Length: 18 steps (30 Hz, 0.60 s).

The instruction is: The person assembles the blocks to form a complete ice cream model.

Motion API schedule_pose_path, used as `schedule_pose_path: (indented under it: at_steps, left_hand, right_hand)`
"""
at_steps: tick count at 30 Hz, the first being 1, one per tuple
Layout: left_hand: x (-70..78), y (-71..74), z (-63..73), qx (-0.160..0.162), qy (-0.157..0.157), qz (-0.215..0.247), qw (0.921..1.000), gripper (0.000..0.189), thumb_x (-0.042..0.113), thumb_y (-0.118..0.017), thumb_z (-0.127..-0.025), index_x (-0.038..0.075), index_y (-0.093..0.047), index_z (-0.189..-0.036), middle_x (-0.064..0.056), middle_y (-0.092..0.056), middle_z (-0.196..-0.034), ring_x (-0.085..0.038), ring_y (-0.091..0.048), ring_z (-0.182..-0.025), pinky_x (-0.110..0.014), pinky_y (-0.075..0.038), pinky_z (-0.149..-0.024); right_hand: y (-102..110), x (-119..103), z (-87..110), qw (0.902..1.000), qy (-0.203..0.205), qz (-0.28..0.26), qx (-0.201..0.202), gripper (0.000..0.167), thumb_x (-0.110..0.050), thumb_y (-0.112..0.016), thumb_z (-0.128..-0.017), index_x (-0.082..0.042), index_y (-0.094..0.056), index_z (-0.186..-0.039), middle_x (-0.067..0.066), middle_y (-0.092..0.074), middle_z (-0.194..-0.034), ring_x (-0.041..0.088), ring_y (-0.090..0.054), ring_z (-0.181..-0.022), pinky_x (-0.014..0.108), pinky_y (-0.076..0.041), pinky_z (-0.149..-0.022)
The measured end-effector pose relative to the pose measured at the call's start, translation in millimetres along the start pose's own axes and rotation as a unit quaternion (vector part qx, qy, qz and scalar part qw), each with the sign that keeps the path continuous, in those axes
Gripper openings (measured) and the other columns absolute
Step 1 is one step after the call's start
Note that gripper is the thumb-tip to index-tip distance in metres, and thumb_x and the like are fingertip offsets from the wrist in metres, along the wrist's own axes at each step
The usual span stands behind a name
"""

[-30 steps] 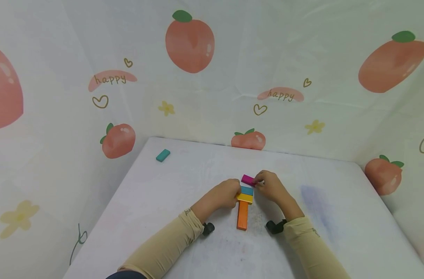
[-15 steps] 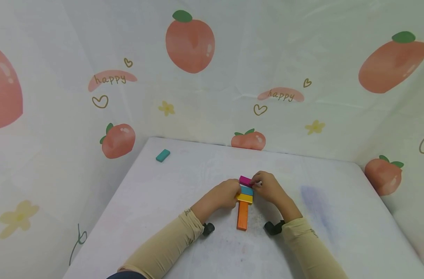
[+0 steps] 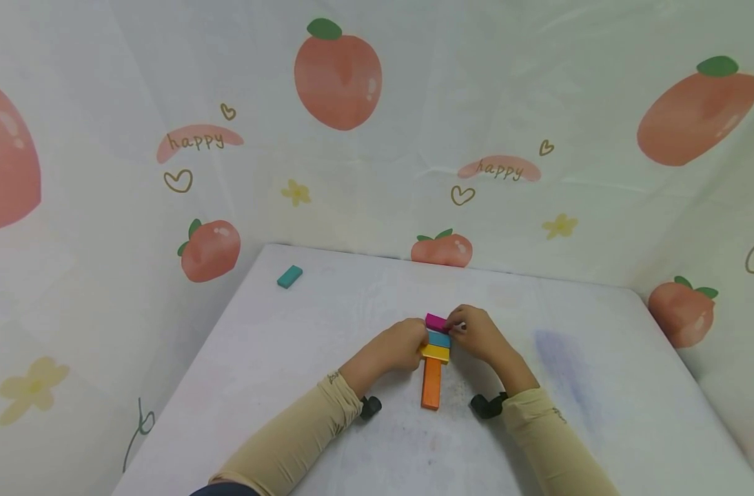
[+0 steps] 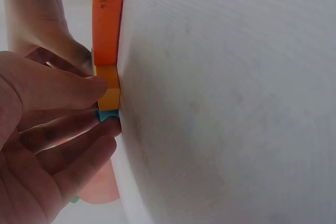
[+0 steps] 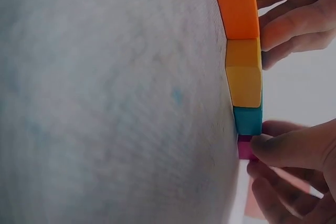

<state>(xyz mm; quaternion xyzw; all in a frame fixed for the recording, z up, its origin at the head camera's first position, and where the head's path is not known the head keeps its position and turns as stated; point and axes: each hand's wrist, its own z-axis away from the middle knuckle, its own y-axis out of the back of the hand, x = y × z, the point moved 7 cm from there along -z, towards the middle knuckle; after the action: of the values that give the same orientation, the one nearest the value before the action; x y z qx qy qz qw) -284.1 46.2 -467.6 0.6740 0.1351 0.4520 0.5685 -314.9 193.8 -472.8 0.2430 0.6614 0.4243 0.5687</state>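
Note:
On the white table an orange block (image 3: 431, 383) points lengthwise away from me, its far end against a yellow block (image 3: 435, 353) lying crosswise. A blue block (image 3: 440, 338) touches the yellow one's far side. My left hand (image 3: 402, 343) holds the left ends of these two crosswise blocks; in the left wrist view its thumb (image 4: 86, 92) presses the yellow block and fingertips reach the blue one. Just beyond lies a magenta block (image 3: 435, 322), its right end pinched by my right hand (image 3: 481, 332). In the right wrist view the magenta block (image 5: 245, 148) sits against the blue.
A teal block (image 3: 289, 277) lies alone near the table's far left corner. Cloth with printed peaches (image 3: 338, 81) hangs behind and at both sides. A bluish smudge (image 3: 563, 368) marks the table on the right. Dark wrist cameras (image 3: 488, 405) jut below both wrists.
My right hand has shifted the magenta block slightly left and then a touch nearer to the blue block. The left hand and the other blocks have stayed put.

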Motion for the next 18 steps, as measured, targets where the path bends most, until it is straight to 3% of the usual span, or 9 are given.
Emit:
schedule_pose_path:
  at_steps: [6, 18]
  left_hand:
    - [0.6, 0.1, 0.5, 0.003, -0.008, -0.005, 0.9999, 0.014, 0.0, -0.077, -0.087, 0.004, -0.071, -0.099, 0.001, -0.056, -0.085, -0.012, -0.05, -0.076, -0.022, -0.044, -0.071]
    - [1.6, 0.7, 0.1, 0.004, -0.02, -0.011, 0.9997, 0.01, 0.001, -0.077, -0.088, 0.003, -0.072, -0.096, 0.0, -0.055, -0.083, -0.012, -0.05, -0.075, -0.021, -0.043, -0.071]
  right_hand:
    - [-1.2, -3.0, -0.3, 0.9996, 0.026, 0.005, -0.006, 0.019, 0.007, -0.067, -0.094, -0.002, -0.083, -0.099, 0.013, -0.074, -0.111, 0.032, -0.07, -0.107, 0.052, -0.061, -0.098]
    - [-0.6, -7.5, 3.8, 0.9978, 0.067, -0.003, 0.003, 0.022, 0.01, -0.065, -0.095, -0.002, -0.084, -0.097, 0.012, -0.074, -0.106, 0.031, -0.07, -0.103, 0.051, -0.061, -0.094]
